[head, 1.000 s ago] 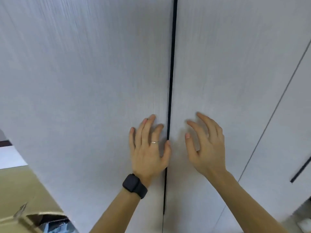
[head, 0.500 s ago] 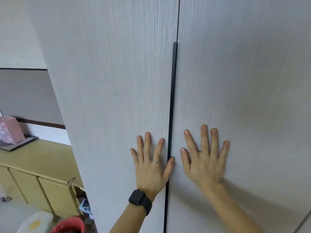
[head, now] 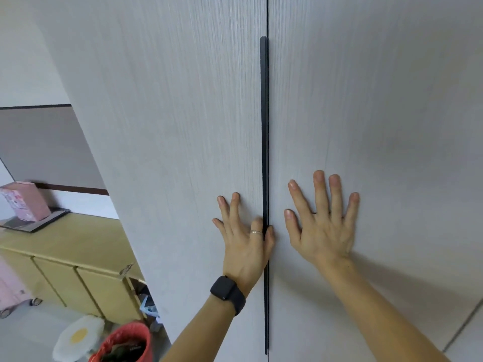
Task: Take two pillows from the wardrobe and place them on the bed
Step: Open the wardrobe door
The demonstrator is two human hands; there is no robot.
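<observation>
The wardrobe's two pale wood-grain doors fill the view and are closed, the left door (head: 183, 126) meeting the right door (head: 379, 113) at a long black handle strip (head: 264, 126). No pillows or bed are visible. My left hand (head: 244, 239), with a black watch on the wrist, lies on the left door. Its forefinger and thumb pinch the handle strip while the other fingers stay straight. My right hand (head: 322, 223) rests flat on the right door with its fingers spread.
A low yellow cabinet (head: 68, 259) stands at the left with a pink box (head: 24, 201) on a dark tray. On the floor below are a red basket (head: 125, 340), a white egg-shaped cushion (head: 78, 338) and a pink wheeled case (head: 10, 291).
My left forefinger has bent in and, with the thumb, closed on the handle strip. My right hand has shifted slightly right and stays flat on its door. The view has tilted.
</observation>
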